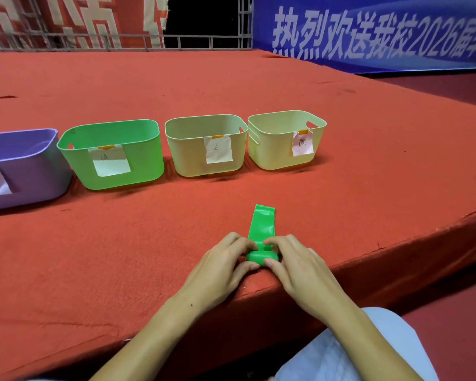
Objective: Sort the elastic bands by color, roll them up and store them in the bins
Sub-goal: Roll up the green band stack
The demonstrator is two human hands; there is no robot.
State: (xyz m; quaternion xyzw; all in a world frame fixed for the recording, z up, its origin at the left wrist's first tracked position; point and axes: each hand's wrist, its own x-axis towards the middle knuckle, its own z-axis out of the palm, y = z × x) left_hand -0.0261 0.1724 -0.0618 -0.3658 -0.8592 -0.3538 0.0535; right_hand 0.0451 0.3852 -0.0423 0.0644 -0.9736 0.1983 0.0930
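Head view, left hand (pixel 222 266) and right hand (pixel 296 264) pinching the rolled end of a bright green flat elastic band (pixel 262 233) at the near edge of the red felt-covered bench (pixel 149 237), unrolled tail lying away, farther back a row of plastic bins, purple (pixel 25 171), green (pixel 113 154), two cream (pixel 205 144) (pixel 286 138), each paper-labelled

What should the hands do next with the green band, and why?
Probably keep rolling forward. Both the left hand and the right hand pinch a small roll at the near end of the green band, but a flat stretch still lies unrolled toward the bins, so it isn't ready for the green bin.
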